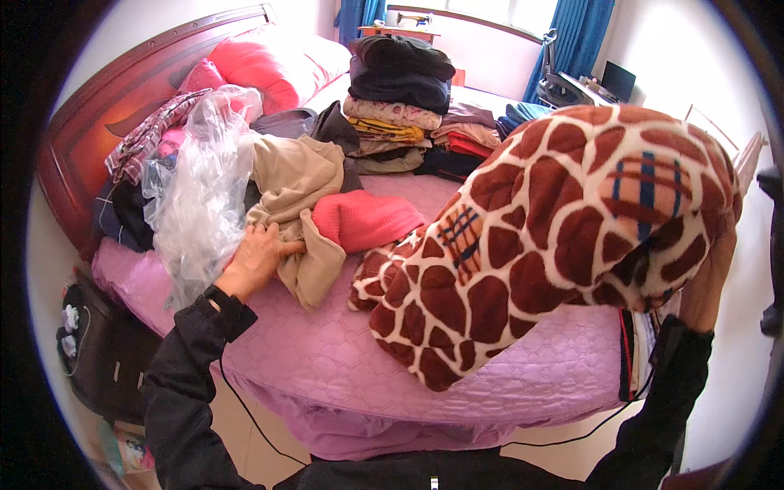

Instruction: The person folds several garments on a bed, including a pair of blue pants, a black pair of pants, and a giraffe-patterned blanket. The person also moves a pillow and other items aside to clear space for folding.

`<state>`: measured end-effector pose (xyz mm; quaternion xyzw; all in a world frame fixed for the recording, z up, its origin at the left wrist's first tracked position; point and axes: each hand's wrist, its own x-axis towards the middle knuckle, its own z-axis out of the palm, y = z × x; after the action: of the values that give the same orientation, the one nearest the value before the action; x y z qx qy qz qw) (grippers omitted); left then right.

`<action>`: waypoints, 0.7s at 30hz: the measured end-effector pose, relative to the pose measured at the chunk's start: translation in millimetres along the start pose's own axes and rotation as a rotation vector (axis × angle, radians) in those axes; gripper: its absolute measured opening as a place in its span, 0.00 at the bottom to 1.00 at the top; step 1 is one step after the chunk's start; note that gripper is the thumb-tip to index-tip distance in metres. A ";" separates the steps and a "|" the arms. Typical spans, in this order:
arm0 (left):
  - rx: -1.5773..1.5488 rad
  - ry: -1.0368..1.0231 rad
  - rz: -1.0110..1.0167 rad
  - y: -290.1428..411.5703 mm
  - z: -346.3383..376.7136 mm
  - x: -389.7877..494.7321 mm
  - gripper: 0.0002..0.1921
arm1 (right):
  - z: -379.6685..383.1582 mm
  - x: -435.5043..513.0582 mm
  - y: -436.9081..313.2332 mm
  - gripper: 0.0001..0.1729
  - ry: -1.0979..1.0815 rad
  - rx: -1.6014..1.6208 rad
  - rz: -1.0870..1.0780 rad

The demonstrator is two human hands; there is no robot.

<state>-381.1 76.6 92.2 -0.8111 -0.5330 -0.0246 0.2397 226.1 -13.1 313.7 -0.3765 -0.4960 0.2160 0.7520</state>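
My right hand point(710, 288) holds up one end of a brown-and-cream giraffe-patterned fleece garment point(533, 226) with plaid patches. Its fingers are partly hidden by the cloth, and the other end trails onto the pink quilted bedspread point(294, 367). On the left, my left hand point(254, 260) lies against a crumpled khaki garment point(300, 171), thumb spread over the cloth; whether it grips the fabric is unclear. A clear plastic bag point(202, 184) touches that hand's left side. Between the khaki cloth and the fleece lies a coral-red ribbed knit piece point(364, 220).
Behind these stands a tall stack of folded clothes point(398, 79), with lower piles beside it. A plaid shirt point(150, 131) and pink pillows point(263, 67) lie near the wooden headboard point(116, 104). A dark nightstand point(110, 349) is at left; a black cable point(257, 422) hangs near the bed's front edge.
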 end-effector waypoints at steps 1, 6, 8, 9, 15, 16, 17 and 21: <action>0.038 -0.016 -0.036 -5.8 2.7 0.4 0.18 | 10.0 11.4 -6.2 0.26 0.002 -0.017 -0.028; 0.237 0.025 -0.184 -60.9 23.4 -0.9 0.12 | 49.5 49.1 -45.3 0.26 0.014 -0.057 -0.162; 0.324 -0.058 -0.287 -91.5 36.2 -0.7 0.15 | 49.9 52.7 -54.6 0.27 0.013 -0.075 -0.171; 0.334 -0.063 -0.328 -105.9 43.9 -1.2 0.16 | 47.8 53.0 -54.4 0.27 0.005 -0.078 -0.156; 0.463 -0.059 -0.549 -178.9 88.3 -12.2 0.13 | 26.8 16.7 13.9 0.24 -0.227 -0.140 0.104; 0.445 -0.086 -0.596 -185.4 95.2 -14.6 0.12 | 25.1 4.7 30.7 0.19 -0.215 -0.342 0.180; 0.434 -0.089 -0.637 -192.2 99.7 -18.9 0.12 | 22.0 -12.0 46.9 0.16 -0.292 -0.450 0.267; 0.352 -0.287 -0.620 -194.8 105.8 -26.4 0.19 | 19.8 -57.5 113.4 0.20 -0.463 -0.502 0.556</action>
<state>-586.0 159.8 61.5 -0.5532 -0.7771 0.1098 0.2793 189.8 24.4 196.1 -0.6083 -0.5684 0.3619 0.4195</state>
